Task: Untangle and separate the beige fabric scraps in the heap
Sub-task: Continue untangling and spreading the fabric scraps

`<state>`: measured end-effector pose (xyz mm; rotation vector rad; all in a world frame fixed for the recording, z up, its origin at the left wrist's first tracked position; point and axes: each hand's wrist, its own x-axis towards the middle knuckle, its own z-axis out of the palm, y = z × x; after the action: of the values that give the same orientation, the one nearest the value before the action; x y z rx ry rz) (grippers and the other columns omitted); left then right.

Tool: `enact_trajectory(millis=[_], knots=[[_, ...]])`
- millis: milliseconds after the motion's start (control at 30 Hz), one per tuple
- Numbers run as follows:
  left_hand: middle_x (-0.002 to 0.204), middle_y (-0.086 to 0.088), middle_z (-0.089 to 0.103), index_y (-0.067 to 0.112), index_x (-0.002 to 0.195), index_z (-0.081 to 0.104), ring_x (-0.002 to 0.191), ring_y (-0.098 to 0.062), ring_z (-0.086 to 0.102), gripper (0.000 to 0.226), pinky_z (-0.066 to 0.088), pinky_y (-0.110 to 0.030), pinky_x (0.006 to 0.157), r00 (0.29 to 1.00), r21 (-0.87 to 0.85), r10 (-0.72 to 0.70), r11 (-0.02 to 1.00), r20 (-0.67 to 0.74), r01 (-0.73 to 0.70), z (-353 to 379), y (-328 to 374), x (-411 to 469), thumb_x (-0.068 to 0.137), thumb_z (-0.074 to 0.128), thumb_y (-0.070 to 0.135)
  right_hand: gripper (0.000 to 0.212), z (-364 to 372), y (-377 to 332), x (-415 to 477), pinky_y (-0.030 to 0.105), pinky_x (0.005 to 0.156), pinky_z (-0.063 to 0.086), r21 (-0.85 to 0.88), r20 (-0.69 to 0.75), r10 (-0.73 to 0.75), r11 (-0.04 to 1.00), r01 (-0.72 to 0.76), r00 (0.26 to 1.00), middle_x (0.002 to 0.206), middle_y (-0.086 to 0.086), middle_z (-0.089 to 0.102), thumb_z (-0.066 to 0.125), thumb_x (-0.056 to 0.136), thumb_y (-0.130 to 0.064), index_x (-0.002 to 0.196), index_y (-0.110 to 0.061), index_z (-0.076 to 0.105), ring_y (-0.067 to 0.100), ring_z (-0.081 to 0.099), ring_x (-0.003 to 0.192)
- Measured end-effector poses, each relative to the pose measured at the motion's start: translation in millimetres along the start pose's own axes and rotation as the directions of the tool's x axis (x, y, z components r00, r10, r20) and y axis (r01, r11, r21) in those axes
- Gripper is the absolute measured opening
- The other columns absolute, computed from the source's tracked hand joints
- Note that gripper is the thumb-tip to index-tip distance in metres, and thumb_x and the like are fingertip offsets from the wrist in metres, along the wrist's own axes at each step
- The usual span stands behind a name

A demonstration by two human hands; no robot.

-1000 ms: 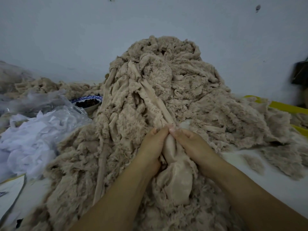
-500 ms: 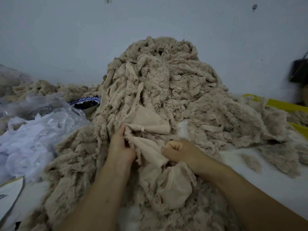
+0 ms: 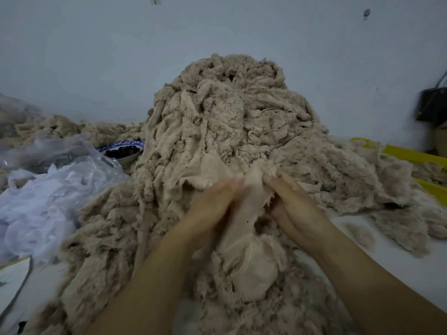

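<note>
Our left hand [image 3: 214, 209] and right hand [image 3: 296, 206] pinch one smooth scrap [image 3: 250, 213] at the front of the heap [image 3: 229, 117], each grip tight on its far end. It runs lengthwise away from us. Bare counter [image 3: 391, 264] lies to the right and plastic bags [image 3: 60, 170] crowd the left.

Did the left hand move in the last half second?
Yes. The left hand has shifted right, away from the bowl, to meet the right hand on the cloth.

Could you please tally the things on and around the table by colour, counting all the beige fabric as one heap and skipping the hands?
Beige: 1, fabric heap
White: 2, scrap pile and flat sheet
Clear: 1, plastic bag
Blue-rimmed: 1, bowl
Yellow: 1, tray edge
Black: 1, object by wall
Total: 7
</note>
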<state>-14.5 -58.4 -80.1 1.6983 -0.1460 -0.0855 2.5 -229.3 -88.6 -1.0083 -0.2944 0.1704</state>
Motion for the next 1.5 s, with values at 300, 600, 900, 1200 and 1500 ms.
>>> enact_trajectory(millis=[300, 600, 900, 1200, 1500], knots=[[0.069, 0.000, 0.067, 0.024, 0.079, 0.072, 0.058, -0.010, 0.061, 0.017, 0.049, -0.023, 0.053, 0.935, -0.177, -0.047, 0.984, -0.352, -0.018, -9.6, 0.6, 0.8, 0.095, 0.066, 0.028, 0.023, 0.9, -4.2, 5.3, 0.022, 0.053, 0.052, -0.014, -0.167, -0.084, 0.996, 0.083, 0.982, 0.067, -0.002, 0.063, 0.050, 0.097, -0.001, 0.081, -0.015, 0.060, 0.007, 0.060, 0.060], [0.115, -0.019, 0.064, 0.014, 0.123, 0.059, 0.103, -0.029, 0.064, 0.044, 0.057, -0.042, 0.089, 0.973, -0.748, -0.182, 0.664, -0.144, 0.013, -14.6, 10.3, 2.6, 0.081, 0.070, 0.020, 0.024, 9.1, 2.1, -9.2, 0.017, 0.066, 0.054, -0.548, 0.015, 0.081, 0.835, -0.059, 0.997, 0.089, -0.022, 0.073, 0.071, 0.081, -0.055, 0.098, -0.046, 0.057, -0.004, 0.070, 0.079], [0.065, -0.003, 0.064, 0.009, 0.080, 0.068, 0.047, -0.011, 0.056, 0.021, 0.038, -0.019, 0.038, 0.964, -0.614, -0.170, 0.789, -0.204, 0.009, -11.6, 14.9, -0.1, 0.095, 0.056, 0.019, 0.032, 12.5, -3.8, -6.6, 0.023, 0.059, 0.049, -0.437, 0.006, -0.008, 0.900, 0.009, 1.000, 0.069, -0.009, 0.067, 0.060, 0.096, -0.020, 0.070, -0.037, 0.068, 0.010, 0.063, 0.065], [0.056, -0.001, 0.056, 0.012, 0.080, 0.064, 0.040, -0.010, 0.041, 0.020, 0.028, -0.019, 0.038, 0.991, -0.215, -0.131, 0.969, -0.030, 0.122, -3.8, 5.6, 0.7, 0.084, 0.060, 0.031, 0.019, 4.9, 1.4, 1.5, 0.030, 0.068, 0.060, -0.201, -0.130, 0.024, 0.978, -0.050, 0.991, 0.095, 0.013, 0.077, 0.065, 0.092, -0.026, 0.098, -0.011, 0.074, 0.025, 0.075, 0.087], [0.046, 0.001, 0.049, 0.010, 0.069, 0.057, 0.032, -0.009, 0.031, 0.040, 0.022, -0.016, 0.032, 0.856, -0.282, -0.341, 0.929, -0.390, 0.241, -31.7, -15.9, 17.4, 0.097, 0.058, 0.039, 0.054, -31.9, -25.4, 12.8, 0.029, 0.075, 0.059, 0.332, -0.313, -0.042, 0.931, 0.151, 0.949, 0.118, 0.014, 0.068, 0.056, 0.090, -0.059, 0.126, -0.018, 0.060, 0.022, 0.070, 0.104]])
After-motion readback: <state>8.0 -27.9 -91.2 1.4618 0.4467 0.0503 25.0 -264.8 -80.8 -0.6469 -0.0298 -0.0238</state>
